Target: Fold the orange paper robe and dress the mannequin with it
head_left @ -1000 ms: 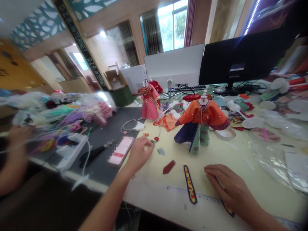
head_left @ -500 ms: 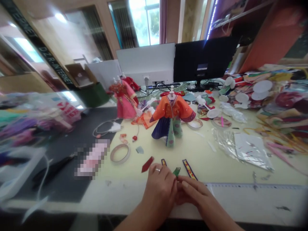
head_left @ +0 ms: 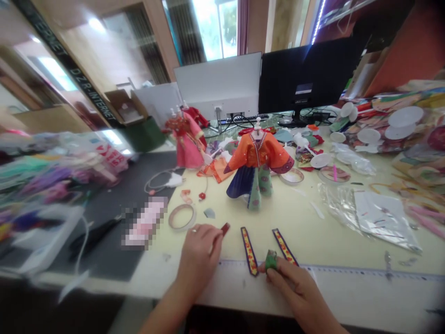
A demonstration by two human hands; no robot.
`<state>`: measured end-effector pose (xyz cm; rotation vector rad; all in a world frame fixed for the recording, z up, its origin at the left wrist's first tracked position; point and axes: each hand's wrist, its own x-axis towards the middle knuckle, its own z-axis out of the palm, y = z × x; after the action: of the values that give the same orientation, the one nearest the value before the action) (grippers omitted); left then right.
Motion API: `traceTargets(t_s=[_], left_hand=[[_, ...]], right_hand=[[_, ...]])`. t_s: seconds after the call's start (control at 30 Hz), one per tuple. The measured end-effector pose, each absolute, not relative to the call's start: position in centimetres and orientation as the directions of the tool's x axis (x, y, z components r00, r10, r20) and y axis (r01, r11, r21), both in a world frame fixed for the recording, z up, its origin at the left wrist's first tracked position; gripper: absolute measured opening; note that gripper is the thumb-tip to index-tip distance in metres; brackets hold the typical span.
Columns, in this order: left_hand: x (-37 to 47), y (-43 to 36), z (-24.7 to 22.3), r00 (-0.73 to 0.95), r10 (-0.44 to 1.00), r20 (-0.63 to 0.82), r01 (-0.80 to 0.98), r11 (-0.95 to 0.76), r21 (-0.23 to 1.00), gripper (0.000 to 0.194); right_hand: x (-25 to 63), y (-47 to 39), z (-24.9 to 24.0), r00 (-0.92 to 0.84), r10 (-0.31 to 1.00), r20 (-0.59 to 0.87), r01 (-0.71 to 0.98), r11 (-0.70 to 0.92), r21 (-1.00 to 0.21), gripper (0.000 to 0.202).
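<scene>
My left hand [head_left: 201, 253] has its fingers closed at the near end of a small dark red strip [head_left: 225, 228], and the rest of that strip sticks out past the fingertips. Between the thumb and fingers of my right hand [head_left: 294, 280] is a small green piece [head_left: 270, 260], apparently folded; its material is hard to make out. Two narrow patterned strips, yellow and red with dark blue borders, lie on the table: one strip [head_left: 249, 250] between my hands, the other strip [head_left: 283, 246] partly behind my right fingers.
A ruler [head_left: 347, 271] runs along the table's front. Beyond my hands stands a small orange, blue and green costume [head_left: 257, 160] on a stand. Tape rolls [head_left: 181, 218], a plastic packet [head_left: 384, 218], black-handled scissors [head_left: 95, 236] and monitors [head_left: 309, 79] surround the work area.
My hands were together around the green piece and have parted. My left hand moved left onto the dark red strip; my right hand kept the green piece and moved right. The view shifted slightly.
</scene>
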<state>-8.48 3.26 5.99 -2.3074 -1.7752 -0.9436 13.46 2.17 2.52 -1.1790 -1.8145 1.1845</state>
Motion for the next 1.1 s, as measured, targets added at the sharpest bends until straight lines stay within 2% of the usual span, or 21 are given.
traceTargets(t_s=[0.13,0.2,0.27,0.47,0.6,0.7,0.8,0.93,1.1], left_hand=[[-10.7,5.1,4.9,0.110,0.941,0.319,0.959,-0.185,0.216,0.016],[-10.5,5.4,4.3,0.110,0.968,0.228,0.967,-0.157,0.200,0.015],[-9.9,5.4,3.9,0.099,0.976,0.196,0.970,-0.139,0.198,0.016],[-11.0,6.4,4.9,0.010,0.964,0.266,0.955,-0.087,0.282,0.019],[-15.3,8.8,6.6,-0.154,0.932,0.328,0.957,0.059,0.283,0.018],[-18.2,10.5,7.6,-0.252,0.909,0.331,0.948,0.164,0.272,0.028],[-19.8,11.7,8.0,-0.258,0.913,0.316,0.950,0.180,0.256,0.029],[-20.4,12.7,8.0,-0.279,0.907,0.317,0.946,0.204,0.252,0.018],[-16.6,10.9,7.8,-0.242,0.897,0.371,0.939,0.120,0.322,0.022]], right_hand=[[13.4,1.7,1.9,-0.390,0.900,0.195,0.351,0.341,-0.872,0.027],[13.3,1.7,1.9,-0.381,0.902,0.201,0.351,0.343,-0.872,0.027],[13.4,1.7,1.9,-0.377,0.908,0.185,0.349,0.324,-0.880,0.028],[13.9,2.1,1.4,-0.417,0.888,0.195,0.321,0.344,-0.883,0.025],[13.8,2.0,1.6,-0.394,0.896,0.206,0.302,0.337,-0.892,0.021],[13.5,1.9,2.0,-0.338,0.920,0.197,0.282,0.299,-0.912,0.022],[13.5,1.9,2.1,-0.327,0.923,0.201,0.269,0.294,-0.917,0.024],[13.5,2.0,1.8,-0.346,0.916,0.204,0.266,0.304,-0.915,0.024],[13.4,1.9,1.9,-0.333,0.934,0.132,0.264,0.227,-0.937,0.026]])
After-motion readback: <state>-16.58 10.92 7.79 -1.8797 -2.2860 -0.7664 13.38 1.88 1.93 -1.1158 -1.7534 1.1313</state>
